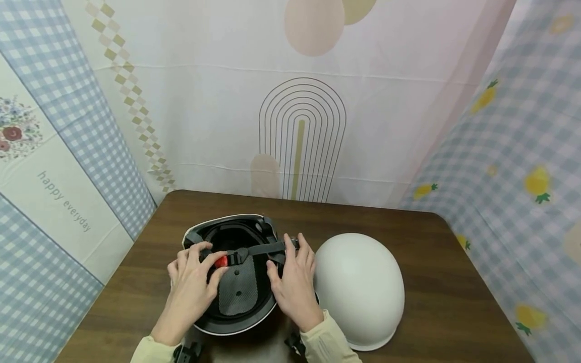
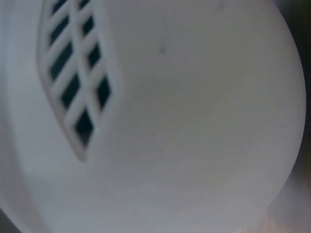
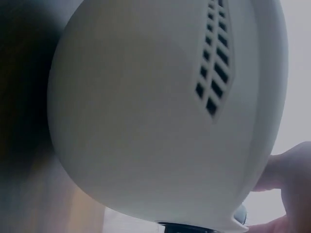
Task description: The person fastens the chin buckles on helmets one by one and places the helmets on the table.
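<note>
An upturned white helmet (image 1: 236, 330) shows its black lining and grey mesh pad (image 1: 238, 287) in the head view. Across its opening runs a black chin strap (image 1: 265, 248) with a red buckle piece (image 1: 221, 261). My left hand (image 1: 192, 282), at the left side, pinches the red end between thumb and finger. At the right rim, my right hand (image 1: 295, 282) grips the strap's other end with thumb and fingers. In the left wrist view the white shell (image 2: 194, 121) with its slatted vent fills the picture. Fingers of my right hand (image 3: 296, 179) show beside the shell in the right wrist view.
A smooth white dome-shaped shell (image 1: 360, 292) lies right of the helmet, close by my right hand. Both stand on a dark brown wooden table (image 1: 436, 282). Printed cloths (image 1: 218, 116) hang behind the table and along both sides.
</note>
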A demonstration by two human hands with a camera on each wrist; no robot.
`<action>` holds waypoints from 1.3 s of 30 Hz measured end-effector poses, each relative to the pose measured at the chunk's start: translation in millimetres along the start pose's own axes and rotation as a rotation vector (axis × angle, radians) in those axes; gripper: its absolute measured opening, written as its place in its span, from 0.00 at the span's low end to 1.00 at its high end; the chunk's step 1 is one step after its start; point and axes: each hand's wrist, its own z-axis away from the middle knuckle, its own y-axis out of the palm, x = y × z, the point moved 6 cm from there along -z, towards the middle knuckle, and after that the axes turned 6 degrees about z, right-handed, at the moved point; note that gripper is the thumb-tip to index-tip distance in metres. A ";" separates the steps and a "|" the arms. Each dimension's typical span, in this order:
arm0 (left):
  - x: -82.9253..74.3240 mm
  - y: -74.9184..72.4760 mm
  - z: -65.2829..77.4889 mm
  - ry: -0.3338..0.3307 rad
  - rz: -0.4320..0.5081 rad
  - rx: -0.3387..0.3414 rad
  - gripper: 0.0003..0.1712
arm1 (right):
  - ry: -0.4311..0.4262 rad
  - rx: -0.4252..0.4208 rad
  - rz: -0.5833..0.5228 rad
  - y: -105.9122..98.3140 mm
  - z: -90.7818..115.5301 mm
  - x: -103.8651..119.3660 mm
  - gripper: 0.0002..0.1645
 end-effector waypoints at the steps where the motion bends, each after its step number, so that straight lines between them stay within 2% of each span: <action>1: 0.5 0.3 0.1 -0.008 0.011 0.002 0.15 | 0.012 0.009 0.007 1.2 0.0 -1.0 0.40; 7: 4.3 -0.6 0.7 -0.071 0.044 0.006 0.14 | 0.072 -0.002 0.006 2.3 -0.2 -6.3 0.48; 11: 5.0 -1.6 1.3 -0.081 0.035 0.014 0.12 | 0.061 -0.010 -0.038 1.5 -1.4 -6.3 0.51; 14: 4.5 -2.6 1.4 -0.066 0.037 0.009 0.09 | 0.006 -0.028 -0.073 0.8 -1.5 -2.8 0.53; 18: 4.3 -6.1 2.2 -0.036 0.084 -0.043 0.09 | -0.084 -0.056 -0.078 0.3 -0.1 2.7 0.52; 24: 7.4 -18.3 3.2 0.000 0.164 -0.198 0.12 | -0.224 -0.034 -0.086 4.3 2.3 10.2 0.41; 28: 15.0 -22.5 5.3 -0.043 0.182 -0.246 0.14 | -0.291 -0.045 -0.075 6.4 4.8 13.8 0.33; 31: 23.2 -20.9 7.9 -0.119 0.183 -0.215 0.19 | -0.275 -0.041 -0.078 7.8 5.5 13.3 0.29; 34: 30.1 -17.3 10.6 -0.193 0.164 -0.144 0.26 | -0.205 -0.011 -0.090 9.5 4.6 10.0 0.30; 39: 37.0 -13.2 12.4 -0.252 0.120 -0.050 0.33 | -0.079 0.054 -0.083 13.7 3.6 1.7 0.35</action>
